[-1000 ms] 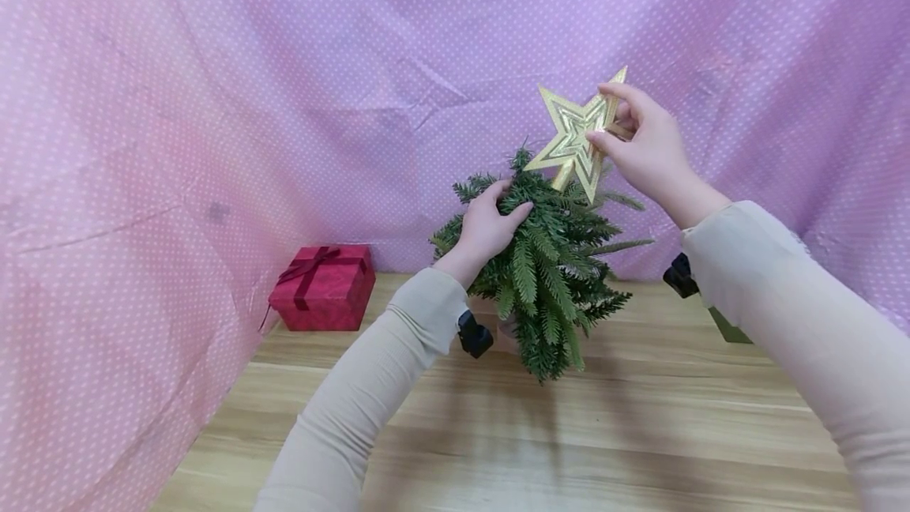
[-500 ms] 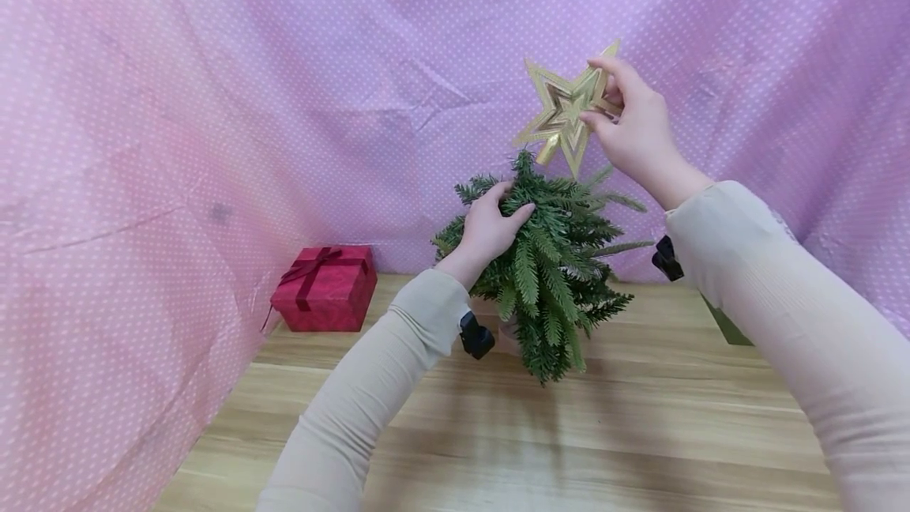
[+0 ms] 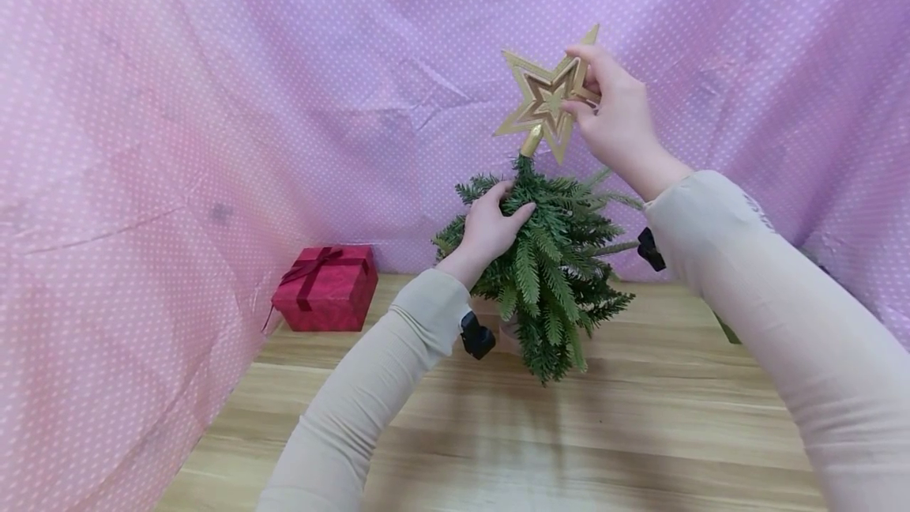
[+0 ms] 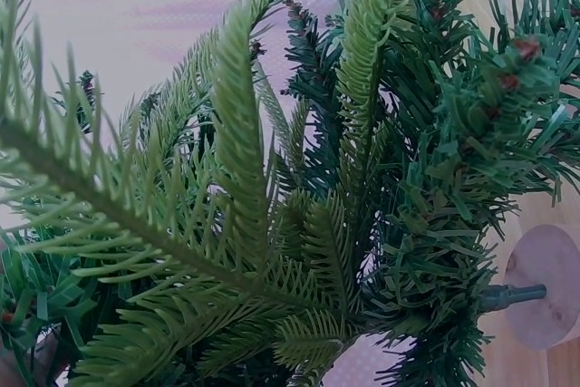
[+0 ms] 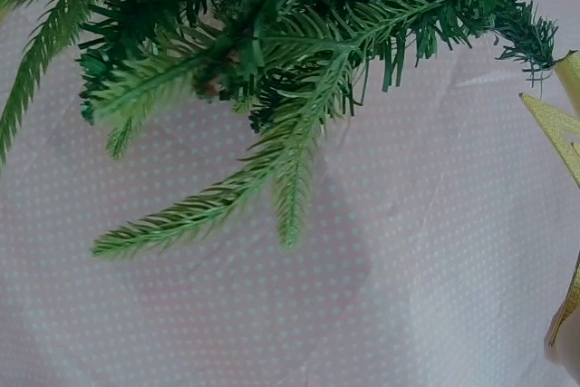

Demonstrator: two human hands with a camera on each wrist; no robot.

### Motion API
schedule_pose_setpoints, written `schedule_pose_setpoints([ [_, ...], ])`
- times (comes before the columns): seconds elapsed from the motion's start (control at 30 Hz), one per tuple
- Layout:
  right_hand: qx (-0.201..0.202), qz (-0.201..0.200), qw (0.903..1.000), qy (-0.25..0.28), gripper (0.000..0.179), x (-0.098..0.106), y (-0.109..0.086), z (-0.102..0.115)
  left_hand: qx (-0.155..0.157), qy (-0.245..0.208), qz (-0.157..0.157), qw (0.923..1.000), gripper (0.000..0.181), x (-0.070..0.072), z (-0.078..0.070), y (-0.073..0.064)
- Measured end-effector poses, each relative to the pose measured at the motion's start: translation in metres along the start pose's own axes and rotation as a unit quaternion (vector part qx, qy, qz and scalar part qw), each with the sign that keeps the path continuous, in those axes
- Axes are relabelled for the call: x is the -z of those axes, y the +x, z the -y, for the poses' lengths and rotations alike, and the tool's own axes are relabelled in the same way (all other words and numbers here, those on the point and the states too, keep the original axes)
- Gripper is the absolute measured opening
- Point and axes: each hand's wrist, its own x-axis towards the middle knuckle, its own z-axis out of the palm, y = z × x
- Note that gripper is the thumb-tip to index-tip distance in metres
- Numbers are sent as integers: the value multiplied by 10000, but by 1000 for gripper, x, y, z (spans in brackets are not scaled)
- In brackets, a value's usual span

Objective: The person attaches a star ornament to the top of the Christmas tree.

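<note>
A small artificial Christmas tree point(image 3: 547, 275) stands on the wooden table. My left hand point(image 3: 486, 227) grips its upper part, thumb and fingers among the branches. A gold star tree topper point(image 3: 550, 97) is pinched along its right side by my right hand point(image 3: 618, 113). The topper's tube sits at the tree's tip, slightly tilted; how far the tip goes in is hidden. Green branches point(image 4: 240, 133) fill the left wrist view, with the round base point(image 4: 544, 287) at its right. In the right wrist view, part of the star point(image 5: 553, 122) shows at the right edge beside the tip.
A red gift box point(image 3: 325, 291) with a dark ribbon stands at the back left of the table point(image 3: 441, 433). A green object point(image 3: 727, 330) is mostly hidden behind the right sleeve. Pink dotted cloth point(image 3: 284, 101) hangs behind and at the sides.
My right hand has carried the star up and to the left, from beside the tree to its tip. The left hand has stayed on the tree.
</note>
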Motion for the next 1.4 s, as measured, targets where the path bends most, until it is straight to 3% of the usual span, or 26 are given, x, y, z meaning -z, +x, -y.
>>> schedule_pose_setpoints([
  [0.7, 222, 328, 9989, -236, 57, -4, 7, 0, -33, 7, -14, 10000, 54, 0, 1, -1],
  [0.9, 423, 531, 9971, -344, 55, -5, 8, 2, -38, 29, -1, 10000, 55, 1, 1, -1],
  [1.07, 578, 469, 9962, -456, 54, -7, 10, 5, -39, 8, -23, 10000, 55, 2, 0, 0],
  [1.4, 348, 407, 9952, -817, 70, -11, 8, 5, 30, 44, -1, 10000, 55, 1, 0, -2],
])
